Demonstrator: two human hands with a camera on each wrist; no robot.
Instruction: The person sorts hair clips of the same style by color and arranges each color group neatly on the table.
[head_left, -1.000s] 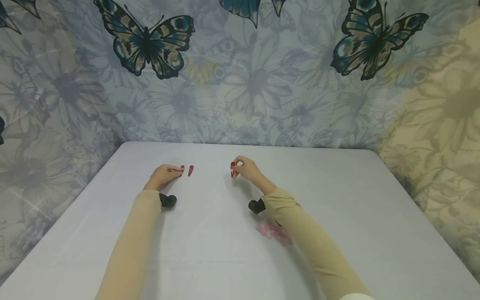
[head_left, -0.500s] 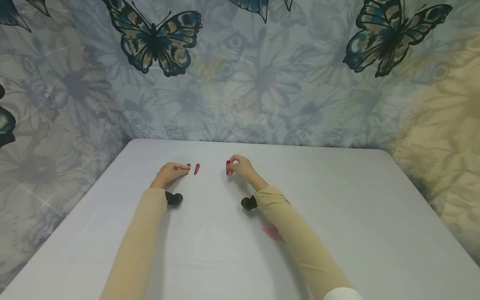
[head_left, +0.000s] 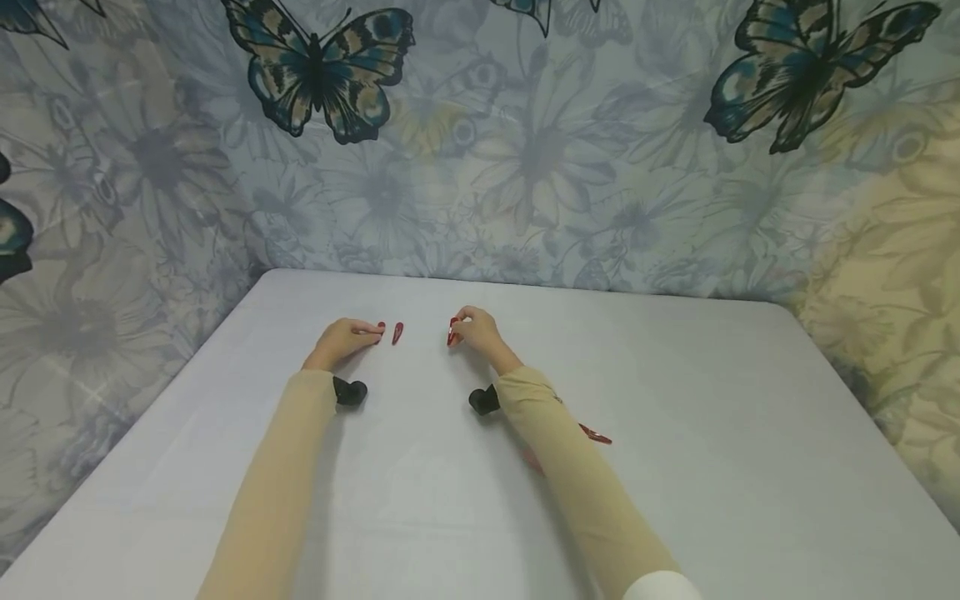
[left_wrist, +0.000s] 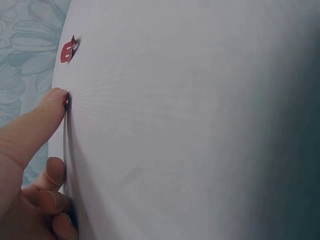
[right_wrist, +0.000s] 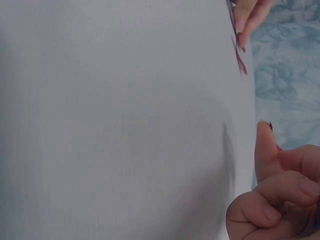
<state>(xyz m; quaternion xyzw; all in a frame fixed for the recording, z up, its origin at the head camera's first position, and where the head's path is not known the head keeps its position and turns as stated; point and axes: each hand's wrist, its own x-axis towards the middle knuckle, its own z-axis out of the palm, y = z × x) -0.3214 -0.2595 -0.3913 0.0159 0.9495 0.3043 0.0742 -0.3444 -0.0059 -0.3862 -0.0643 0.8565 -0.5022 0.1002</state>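
In the head view my left hand is low over the far part of the table, pinching a small red hair clip at its fingertips. A second red hair clip lies just right of it; the left wrist view shows this clip beyond the fingertips. My right hand holds another red hair clip between thumb and finger, raised a little over the table. In the right wrist view the right hand has its other fingers curled, and they hide most of that clip.
The white table meets a butterfly-print cloth backdrop. Beside the right sleeve lies a red hair clip, and a pinkish patch shows on the sleeve's other side, partly hidden. Black wrist cameras hang by both cuffs.
The right hand has moved left with its hair clip, nearer the left hand. The red clip beside the right sleeve has come into sight. The head view has shifted slightly.
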